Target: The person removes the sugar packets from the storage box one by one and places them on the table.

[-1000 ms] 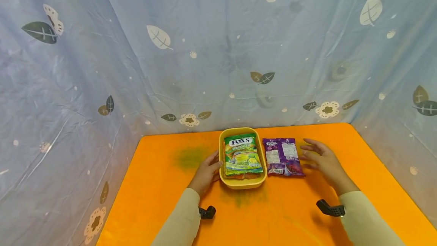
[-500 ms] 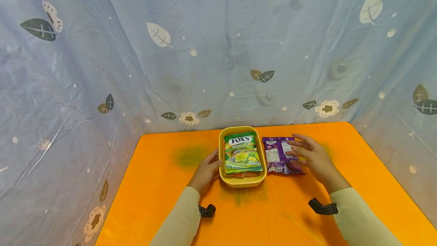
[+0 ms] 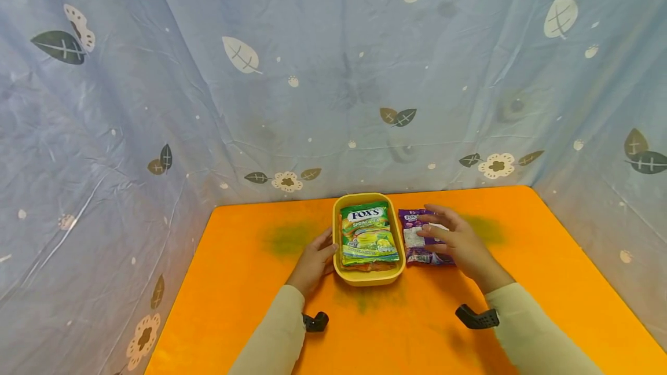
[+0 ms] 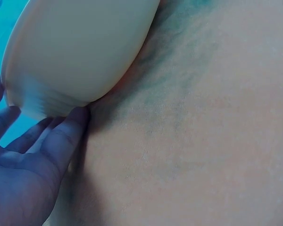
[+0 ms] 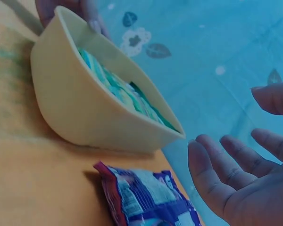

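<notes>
The left hand holds the yellow tub by its near-left wall, thumb over the rim and the other fingers against the outside. From those fingers the tub extends rightward and away; its long axis runs away from the person. In it, just right of the left thumb, lies a green packet, long axis also running away, the FOX'S end far from the person, lettering upright to the head view. An orange edge shows beneath its near end.

The right hand holds nothing; its fingers are parted and slightly bent, the thumb well apart. Under and left of them a purple packet lies on the orange worktop, just beside the tub, logo end pointing away; the hand hides too much to tell its long axis. Beyond both hands' fingers hangs a blue leaf-patterned curtain.
</notes>
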The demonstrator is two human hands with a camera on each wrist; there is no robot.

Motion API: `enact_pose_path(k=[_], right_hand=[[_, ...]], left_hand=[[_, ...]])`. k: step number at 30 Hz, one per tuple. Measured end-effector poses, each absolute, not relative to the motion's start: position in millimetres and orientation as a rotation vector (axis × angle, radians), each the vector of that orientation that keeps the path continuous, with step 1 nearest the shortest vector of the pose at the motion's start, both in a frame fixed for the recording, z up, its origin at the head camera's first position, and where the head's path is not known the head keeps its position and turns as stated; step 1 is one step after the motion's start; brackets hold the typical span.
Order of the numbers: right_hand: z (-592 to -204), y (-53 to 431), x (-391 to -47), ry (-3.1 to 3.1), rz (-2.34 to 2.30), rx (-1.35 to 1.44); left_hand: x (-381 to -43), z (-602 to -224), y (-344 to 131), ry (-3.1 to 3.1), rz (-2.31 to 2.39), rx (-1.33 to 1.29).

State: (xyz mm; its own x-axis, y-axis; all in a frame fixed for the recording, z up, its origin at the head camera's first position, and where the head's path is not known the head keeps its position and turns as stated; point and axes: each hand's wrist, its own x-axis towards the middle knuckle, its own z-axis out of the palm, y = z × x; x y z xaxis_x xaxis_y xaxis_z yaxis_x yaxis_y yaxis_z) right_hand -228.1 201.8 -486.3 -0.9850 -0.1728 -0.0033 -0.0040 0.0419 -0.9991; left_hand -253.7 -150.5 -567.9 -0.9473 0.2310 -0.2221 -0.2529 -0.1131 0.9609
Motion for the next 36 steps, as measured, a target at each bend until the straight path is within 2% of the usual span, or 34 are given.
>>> enact_pose_path(k=[36], right_hand=[[-492.0,139.1,-226.9,2.039,-1.996,-0.232]], left_hand=[[-253.2,-567.6,-150.9,1.836,2.13,-0.031]])
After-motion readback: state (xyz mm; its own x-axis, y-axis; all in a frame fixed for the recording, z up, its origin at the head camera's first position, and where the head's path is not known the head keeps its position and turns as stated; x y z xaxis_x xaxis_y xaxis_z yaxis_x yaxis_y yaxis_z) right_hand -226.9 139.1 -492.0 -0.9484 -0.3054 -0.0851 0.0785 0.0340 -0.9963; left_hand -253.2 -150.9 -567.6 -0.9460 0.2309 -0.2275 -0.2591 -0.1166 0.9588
